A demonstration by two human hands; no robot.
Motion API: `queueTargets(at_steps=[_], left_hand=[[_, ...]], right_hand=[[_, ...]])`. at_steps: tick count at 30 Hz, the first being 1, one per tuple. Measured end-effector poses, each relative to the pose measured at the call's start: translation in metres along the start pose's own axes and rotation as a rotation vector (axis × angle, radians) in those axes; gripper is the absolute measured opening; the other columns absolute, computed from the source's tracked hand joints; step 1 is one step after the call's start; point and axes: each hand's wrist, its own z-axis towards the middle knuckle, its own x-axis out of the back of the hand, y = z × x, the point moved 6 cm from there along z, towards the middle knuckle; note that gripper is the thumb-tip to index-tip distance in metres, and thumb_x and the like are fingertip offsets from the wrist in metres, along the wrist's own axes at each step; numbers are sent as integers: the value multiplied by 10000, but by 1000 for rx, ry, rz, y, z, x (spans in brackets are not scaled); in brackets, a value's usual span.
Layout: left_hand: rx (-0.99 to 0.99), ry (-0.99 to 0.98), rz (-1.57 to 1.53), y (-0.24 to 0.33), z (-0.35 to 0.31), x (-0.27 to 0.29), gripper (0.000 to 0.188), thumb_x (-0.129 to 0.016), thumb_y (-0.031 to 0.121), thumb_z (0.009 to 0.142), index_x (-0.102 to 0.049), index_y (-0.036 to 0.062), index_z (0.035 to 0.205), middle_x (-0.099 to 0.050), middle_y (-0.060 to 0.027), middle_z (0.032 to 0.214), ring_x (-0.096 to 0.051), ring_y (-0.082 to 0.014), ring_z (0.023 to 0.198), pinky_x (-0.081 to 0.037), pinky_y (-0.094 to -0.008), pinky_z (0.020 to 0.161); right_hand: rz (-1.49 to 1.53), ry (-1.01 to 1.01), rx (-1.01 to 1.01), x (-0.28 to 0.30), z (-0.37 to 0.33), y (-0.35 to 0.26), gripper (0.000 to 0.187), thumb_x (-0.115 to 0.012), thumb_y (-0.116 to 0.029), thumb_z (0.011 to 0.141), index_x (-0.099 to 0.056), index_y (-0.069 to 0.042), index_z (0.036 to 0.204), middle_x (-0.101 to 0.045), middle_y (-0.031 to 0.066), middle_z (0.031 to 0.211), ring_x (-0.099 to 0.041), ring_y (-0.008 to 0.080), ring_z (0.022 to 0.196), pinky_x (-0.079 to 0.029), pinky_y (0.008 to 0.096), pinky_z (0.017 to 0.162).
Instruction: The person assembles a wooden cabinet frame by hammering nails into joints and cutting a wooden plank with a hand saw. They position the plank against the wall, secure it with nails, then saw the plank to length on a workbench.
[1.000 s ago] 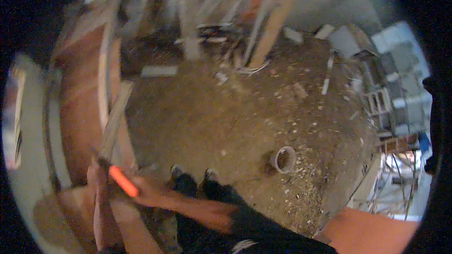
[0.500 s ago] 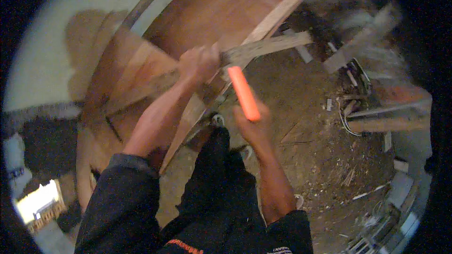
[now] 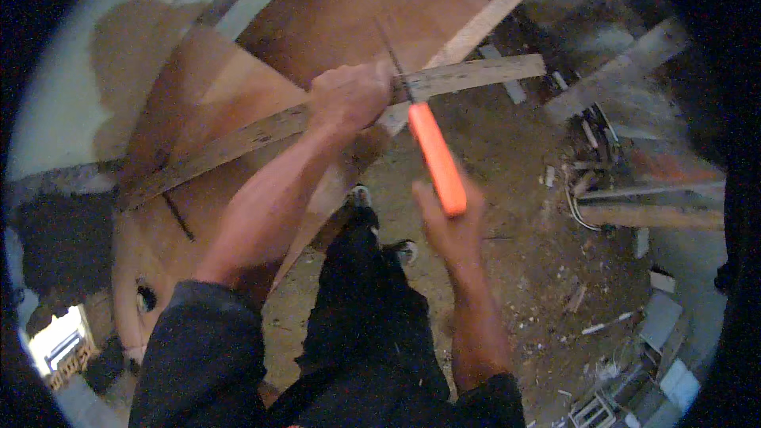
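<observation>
At left, a brown panel [image 3: 202, 87]; over it a wooden plank [image 3: 238, 139] extends toward far right. Left hand [image 3: 351, 99]: clenched on the plank midway. Just right, an orange-handled saw [image 3: 437, 158], thin blade crossing the plank. Right hand [image 3: 456, 226], nearer: fingers wrapped around the saw's handle. Further right: dirt floor [image 3: 507, 170], then pale timber [image 3: 654, 216].

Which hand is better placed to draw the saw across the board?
Probably the right: the right hand holds the orange-handled saw, which crosses the board, while the left hand is busy clasping that board.
</observation>
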Motion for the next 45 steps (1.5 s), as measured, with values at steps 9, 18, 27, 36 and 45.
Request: queueTargets(at_steps=[9, 18, 27, 36, 45], left_hand=[[52, -25, -39, -3, 21, -21, 535, -352, 382, 1022, -749, 34, 940, -728, -258, 899, -720, -451, 835, -564, -554, 805], [-43, 51, -14, -5, 29, -33, 647, -337, 457, 1029, -756, -15, 887, -723, -273, 904, -712, -463, 858, -551, -553, 853], [-120, -36, 204, 14, 24, -30, 589, -352, 429, 1016, -751, 9, 906, -724, -265, 1008, -700, -472, 898, -545, -556, 842], [-23, -5, 139, 3, 36, -35, 523, -372, 407, 1008, -725, 30, 929, -730, -250, 973, -698, -474, 908, -539, -571, 836], [-14, 1, 163, 15, 25, -19, 481, -330, 376, 1029, -704, 89, 931, -727, -243, 954, -706, -453, 892, -553, -560, 819]], right_hand=[[-221, 31, -170, 24, -38, 3, 546, -599, -83, 908, -529, -57, 1449, -721, 196, 1068, -717, 327, 871, -570, 407, 762], [-53, 83, -165, 36, -83, -2, 574, -624, -58, 909, -513, -83, 1471, -730, 203, 1041, -730, 313, 853, -572, 383, 777], [134, 99, -106, 2, 44, 24, 519, -656, -103, 815, -601, -49, 1329, -703, 205, 855, -681, 415, 747, -554, 454, 676], [-57, 123, -35, 53, -128, 6, 708, -659, -64, 858, -437, -124, 1528, -711, 225, 1066, -725, 365, 849, -584, 421, 756], [108, 146, -102, 4, 9, 21, 589, -667, -71, 856, -551, -81, 1433, -703, 246, 971, -721, 378, 882, -562, 416, 759]])
